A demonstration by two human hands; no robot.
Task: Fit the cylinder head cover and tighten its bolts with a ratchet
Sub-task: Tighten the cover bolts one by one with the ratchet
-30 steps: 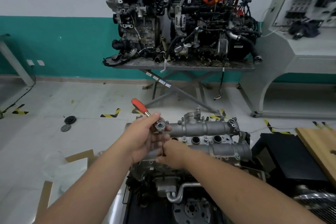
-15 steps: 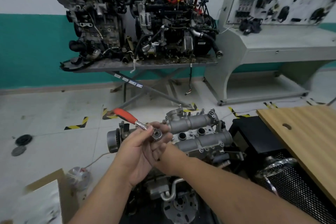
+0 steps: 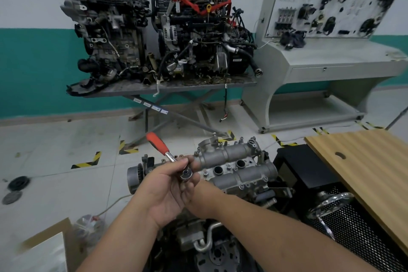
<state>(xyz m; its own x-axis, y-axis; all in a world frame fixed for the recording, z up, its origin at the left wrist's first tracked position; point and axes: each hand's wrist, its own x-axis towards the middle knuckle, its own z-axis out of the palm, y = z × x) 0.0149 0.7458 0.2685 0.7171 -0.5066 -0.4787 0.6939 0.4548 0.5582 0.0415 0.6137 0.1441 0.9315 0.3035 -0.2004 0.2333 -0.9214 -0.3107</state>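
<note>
Head view. Compared with half a second before, the camera has swung back to the left, so the two display engines on the grey tabletop sit nearer the centre; the hands keep almost the same arrangement, and the ratchet handle stands slightly steeper.

The left hand is raised palm-up over the near end of the engine, its fingers and thumb clamped on the head of the ratchet. The round drive head faces the camera, and the red-orange handle rises up and to the left, away from the hand. The right hand lies beneath and behind the left, forearm entering from the lower right; its fingers are hidden, so whether they are apart or together cannot be told.

The cylinder head cover sits on top of the engine, just right of the hands. One ratchet, one cover, two open round wells in the cover, two hands. A wooden tabletop occupies the right.
</note>
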